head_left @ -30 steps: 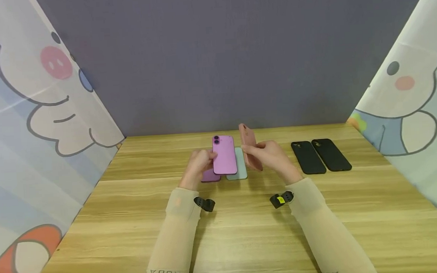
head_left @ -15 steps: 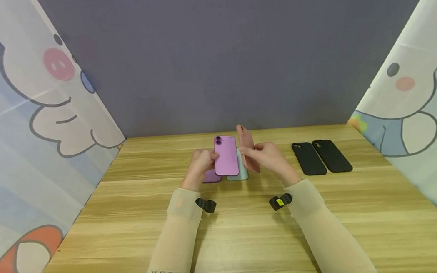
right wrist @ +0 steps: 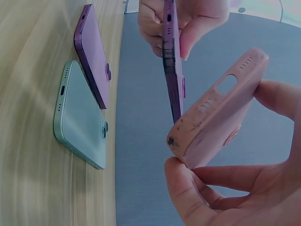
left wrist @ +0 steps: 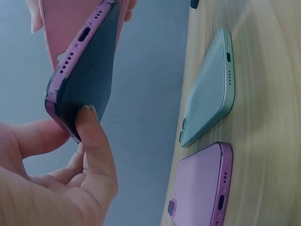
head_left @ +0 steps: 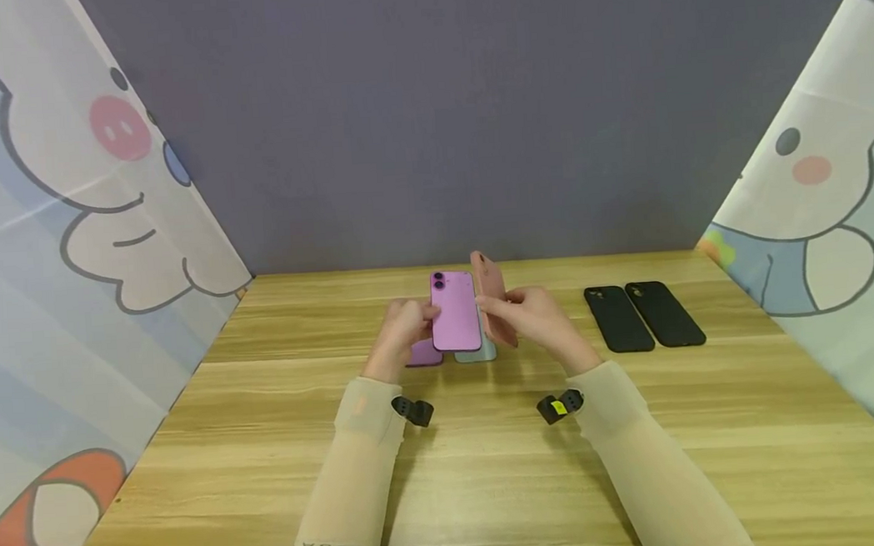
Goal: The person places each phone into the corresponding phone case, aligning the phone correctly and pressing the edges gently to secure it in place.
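Note:
My left hand (head_left: 403,329) pinches a purple phone (head_left: 455,312) by its left edge, back toward me and camera lenses at the top. Thumb and fingers hold opposite faces of that phone in the left wrist view. A worn pink phone case (head_left: 489,291) is held on edge by my right hand (head_left: 537,315). The right wrist view shows the case's (right wrist: 218,106) port cutouts and dark scuffs. Phone and case hang close together above the table; whether they touch, I cannot tell. Below them lie a mint phone (left wrist: 211,89) and another purple phone (left wrist: 202,181), backs up.
Two black phone cases (head_left: 618,319) lie side by side at the right; whether they hold phones cannot be told. The wooden table (head_left: 480,487) ends at a grey back panel (head_left: 458,121). Printed cloth (head_left: 24,273) walls both sides.
The purple phone in my left hand has shifted slightly right. The pink case has moved slightly left, narrowing the gap between them. Both grips look the same.

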### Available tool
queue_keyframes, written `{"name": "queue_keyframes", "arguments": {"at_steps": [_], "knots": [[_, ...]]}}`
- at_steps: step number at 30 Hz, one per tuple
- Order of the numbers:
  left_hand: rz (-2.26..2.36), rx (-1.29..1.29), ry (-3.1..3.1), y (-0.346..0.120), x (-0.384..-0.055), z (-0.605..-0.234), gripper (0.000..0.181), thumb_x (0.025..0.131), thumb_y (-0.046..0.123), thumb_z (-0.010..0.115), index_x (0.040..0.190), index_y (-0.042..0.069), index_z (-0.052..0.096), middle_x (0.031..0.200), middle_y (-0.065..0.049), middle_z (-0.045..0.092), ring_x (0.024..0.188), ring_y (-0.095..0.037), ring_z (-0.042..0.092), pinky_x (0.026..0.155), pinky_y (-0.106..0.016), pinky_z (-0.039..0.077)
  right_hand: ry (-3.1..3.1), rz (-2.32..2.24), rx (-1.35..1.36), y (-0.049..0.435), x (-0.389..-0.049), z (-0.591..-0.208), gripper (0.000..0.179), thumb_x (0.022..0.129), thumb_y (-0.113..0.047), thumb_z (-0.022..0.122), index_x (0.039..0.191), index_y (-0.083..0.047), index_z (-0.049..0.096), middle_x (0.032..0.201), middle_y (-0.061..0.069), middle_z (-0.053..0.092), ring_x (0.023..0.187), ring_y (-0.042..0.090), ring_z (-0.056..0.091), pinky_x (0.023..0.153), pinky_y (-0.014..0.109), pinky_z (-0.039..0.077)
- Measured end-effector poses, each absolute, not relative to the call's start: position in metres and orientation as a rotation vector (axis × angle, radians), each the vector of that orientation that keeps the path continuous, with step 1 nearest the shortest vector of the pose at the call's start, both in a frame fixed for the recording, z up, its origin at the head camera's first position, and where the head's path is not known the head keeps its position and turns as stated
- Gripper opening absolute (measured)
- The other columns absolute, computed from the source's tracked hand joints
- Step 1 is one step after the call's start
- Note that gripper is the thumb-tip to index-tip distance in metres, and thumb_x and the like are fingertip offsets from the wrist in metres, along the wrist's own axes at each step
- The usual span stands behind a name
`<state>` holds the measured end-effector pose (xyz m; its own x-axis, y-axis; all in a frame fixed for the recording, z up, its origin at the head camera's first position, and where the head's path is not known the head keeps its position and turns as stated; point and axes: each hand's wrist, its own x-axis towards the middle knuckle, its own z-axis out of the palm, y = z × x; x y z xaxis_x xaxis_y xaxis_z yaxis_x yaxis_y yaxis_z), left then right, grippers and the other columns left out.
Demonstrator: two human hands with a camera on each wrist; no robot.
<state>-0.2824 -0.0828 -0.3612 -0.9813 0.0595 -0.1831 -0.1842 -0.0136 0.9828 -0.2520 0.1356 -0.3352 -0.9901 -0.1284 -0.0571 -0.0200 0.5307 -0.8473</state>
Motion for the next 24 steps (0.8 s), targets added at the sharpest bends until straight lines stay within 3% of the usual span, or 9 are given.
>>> {"name": "queue_keyframes", "arguments": {"at_steps": [9,18,24], "knots": [[2.136,-0.099,2.045,-0.0813,-0.2827,-0.3629,0.028,0.095,0.001,0.057,0.118,-0.013,0.065,0.096,-0.013,0.071,0.081,-0.019,0.067,0.092,-0.043,0.055,2.611,-1.506,-0.142,0.1342,-0.2526,-0.3382,0.073,0.089,-0.069,0.064,0.126,-0.006,0.067,0.124,0.013,0.067,0.106,0.027,0.062,0.091,0.046,0.05],[2.14,-0.107,2.02,-0.0821,-0.283,-0.3623,0.027,0.095,0.0,0.057,0.118,-0.011,0.066,0.101,-0.015,0.071,0.084,-0.02,0.069,0.089,-0.04,0.057,2.568,-1.552,-0.187,0.131,-0.254,-0.3406,0.068,0.09,-0.066,0.065,0.119,-0.005,0.07,0.113,0.012,0.071,0.097,0.026,0.063,0.095,0.054,0.049],[2.132,-0.075,2.013,-0.0802,-0.2824,-0.3625,0.025,0.094,-0.001,0.058,0.115,-0.012,0.066,0.094,-0.013,0.071,0.08,-0.019,0.068,0.078,-0.032,0.058,2.526,-1.589,-0.154,0.1309,-0.2542,-0.3437,0.076,0.089,-0.068,0.065,0.131,-0.005,0.065,0.126,0.014,0.067,0.114,0.029,0.062,0.104,0.056,0.045]]}}
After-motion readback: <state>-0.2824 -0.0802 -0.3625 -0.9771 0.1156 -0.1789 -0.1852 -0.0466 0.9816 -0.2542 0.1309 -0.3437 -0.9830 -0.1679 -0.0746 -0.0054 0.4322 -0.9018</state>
